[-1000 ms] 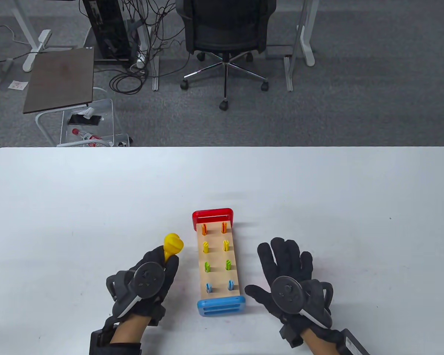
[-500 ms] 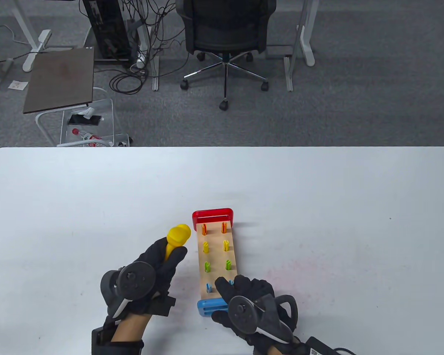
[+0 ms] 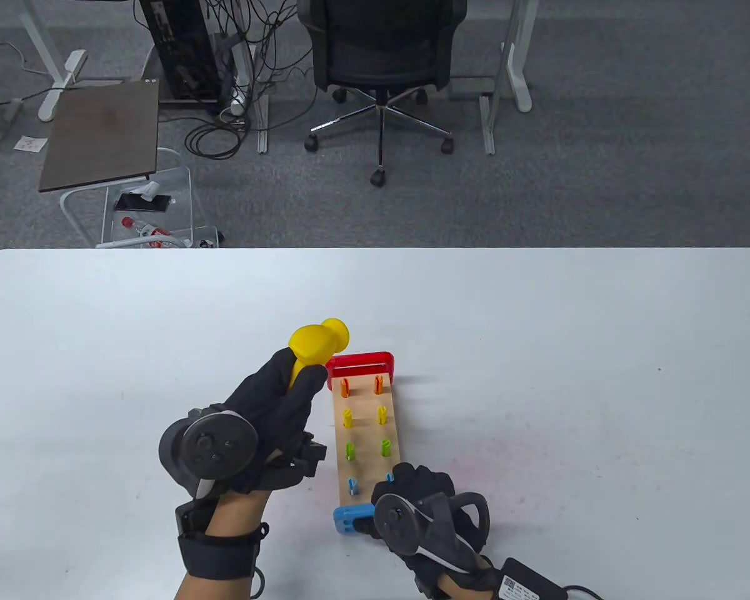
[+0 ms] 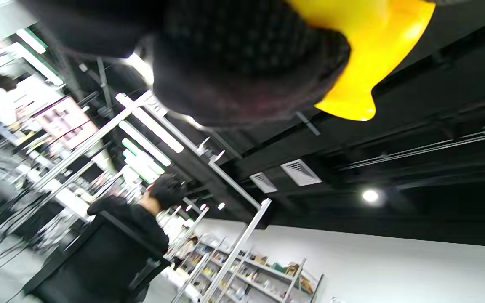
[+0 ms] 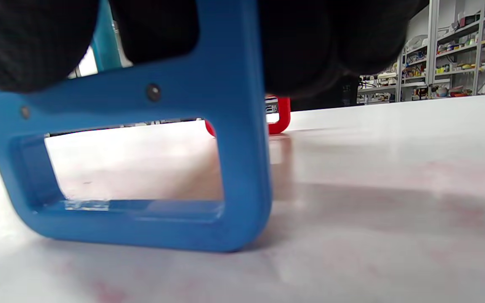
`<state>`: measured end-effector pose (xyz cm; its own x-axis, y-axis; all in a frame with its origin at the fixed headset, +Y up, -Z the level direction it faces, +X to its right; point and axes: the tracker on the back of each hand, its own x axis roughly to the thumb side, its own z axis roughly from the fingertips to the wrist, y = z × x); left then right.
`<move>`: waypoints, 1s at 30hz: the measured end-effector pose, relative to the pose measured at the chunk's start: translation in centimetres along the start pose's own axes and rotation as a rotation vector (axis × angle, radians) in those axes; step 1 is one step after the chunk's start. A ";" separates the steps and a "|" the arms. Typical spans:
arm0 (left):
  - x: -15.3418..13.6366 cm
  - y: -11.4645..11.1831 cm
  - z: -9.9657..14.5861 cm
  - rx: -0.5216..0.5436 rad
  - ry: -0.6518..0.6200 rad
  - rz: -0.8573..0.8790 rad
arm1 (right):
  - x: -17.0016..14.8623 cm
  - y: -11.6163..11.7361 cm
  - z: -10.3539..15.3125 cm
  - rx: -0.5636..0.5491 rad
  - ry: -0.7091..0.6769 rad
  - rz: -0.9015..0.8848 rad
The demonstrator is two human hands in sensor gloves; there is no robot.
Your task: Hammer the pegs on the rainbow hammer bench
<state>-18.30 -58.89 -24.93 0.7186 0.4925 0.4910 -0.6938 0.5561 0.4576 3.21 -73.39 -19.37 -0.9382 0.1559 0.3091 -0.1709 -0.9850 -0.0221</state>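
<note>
The hammer bench (image 3: pixel 365 459) lies lengthwise on the white table (image 3: pixel 537 325), with a red end (image 3: pixel 359 364) far from me and a blue end (image 3: pixel 352 519) near me. Orange, yellow, green and blue pegs stand up in pairs from its wooden top. My left hand (image 3: pixel 275 406) grips the yellow hammer (image 3: pixel 317 347) by its handle and holds it raised beside the red end. The hammer head also shows in the left wrist view (image 4: pixel 364 54). My right hand (image 3: pixel 422 500) presses on the bench's blue end (image 5: pixel 225 139), covering the near right blue peg.
Beyond the table's far edge are an office chair (image 3: pixel 381 56), a small side table (image 3: pixel 103 134) and desk legs with cables on grey carpet. A black pack with a cable (image 3: pixel 525 584) lies by my right wrist.
My left hand has lifted the hammer up and away from me, towards the red end. My right hand moved left from the bare table onto the bench's blue end and stays there.
</note>
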 end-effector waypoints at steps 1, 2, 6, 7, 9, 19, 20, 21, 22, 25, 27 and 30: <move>0.0 -0.1 0.0 -0.004 -0.015 -0.001 | 0.0 0.0 0.0 -0.001 0.001 -0.001; -0.3 -0.5 0.0 -0.028 -0.009 0.003 | 0.0 0.0 0.0 0.000 0.002 -0.001; -3.7 -3.9 0.7 -0.173 0.113 -0.060 | 0.1 -0.1 -0.1 0.003 0.004 0.006; -4.9 -5.2 1.1 -0.243 0.166 -0.098 | 0.1 -0.1 -0.1 0.003 0.003 0.006; -8.4 -9.7 2.8 -0.695 0.353 -0.251 | 0.1 -0.1 -0.1 -0.002 -0.001 0.004; -2.8 -3.4 0.3 -0.110 0.028 0.075 | 0.1 -0.1 -0.2 -0.006 -0.012 0.001; -2.8 -3.7 0.6 -0.096 0.020 0.075 | 0.1 -0.1 -0.2 -0.010 -0.015 0.000; -3.0 -4.2 0.8 -0.096 0.025 0.051 | 0.1 -0.1 -0.2 -0.011 -0.016 -0.001; -3.8 -5.5 1.2 -0.154 0.042 -0.011 | 0.1 -0.1 -0.2 -0.011 -0.017 -0.002; -7.1 -10.7 3.0 -0.841 0.400 -0.381 | 0.1 0.0 -0.2 -0.011 -0.017 -0.001; -6.6 -10.1 2.7 -0.560 0.247 -0.155 | 0.1 -0.1 -0.1 -0.010 -0.018 -0.001; -4.2 -6.9 1.3 -0.282 0.127 -0.022 | 0.1 -0.1 -0.1 -0.011 -0.019 -0.001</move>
<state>-16.58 -65.61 -29.15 0.7457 0.5482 0.3788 -0.6503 0.7227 0.2344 3.13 -73.27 -19.46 -0.9322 0.1552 0.3270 -0.1751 -0.9840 -0.0323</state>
